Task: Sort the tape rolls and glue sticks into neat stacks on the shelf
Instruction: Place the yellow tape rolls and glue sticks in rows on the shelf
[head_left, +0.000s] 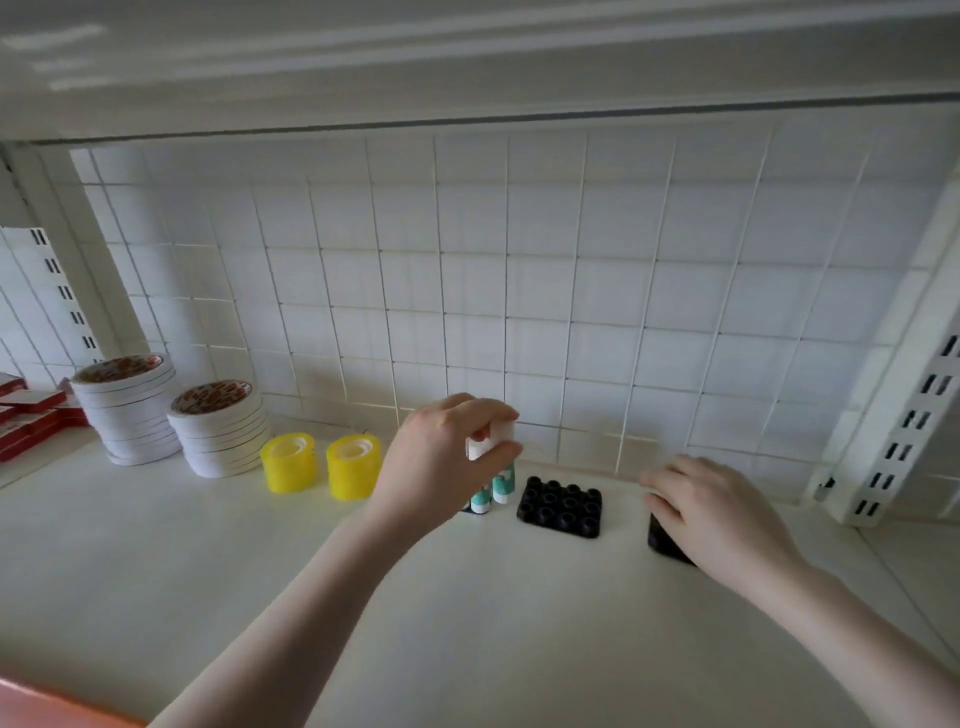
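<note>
White tape stacks (171, 415) far left, waxy yellow rolls (322, 465) beside them. Your left hand (441, 457) pinches a white glue stick cap (493, 441) over upright teal-banded glue sticks (493, 491); set it down plumb, touching its neighbours. Studded black block (561, 506). Right hand (711, 514), fingers relaxed, rests on another black piece (662, 540).

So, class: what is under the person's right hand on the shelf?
Under the right hand lies a black object, with only its near-left corner showing on the shelf. The hand covers the rest, so whether it matches the studded black tray beside it cannot be seen.
</note>
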